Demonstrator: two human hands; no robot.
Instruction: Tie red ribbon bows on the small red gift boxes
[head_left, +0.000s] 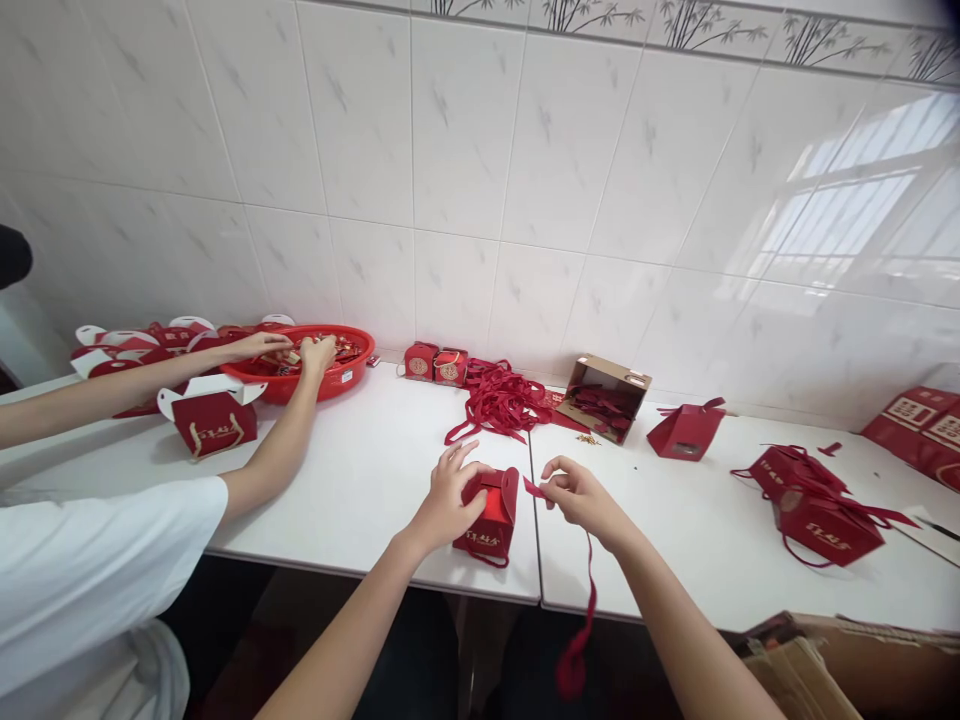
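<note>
My left hand (448, 497) is closed round the top of a small red gift box (491, 520) that stands near the front edge of the white table (360, 470). Just right of the box, my right hand (577, 492) pinches a red ribbon (589, 600); its long end hangs down past the table edge. The two hands are a short gap apart.
A person in a white shirt (82, 570) at my left reaches both hands into a red basin (330, 385), with an open red box (214, 420) beside them. A ribbon heap (499, 400), a cardboard box (607, 395) and more red boxes (817, 505) lie farther back and right.
</note>
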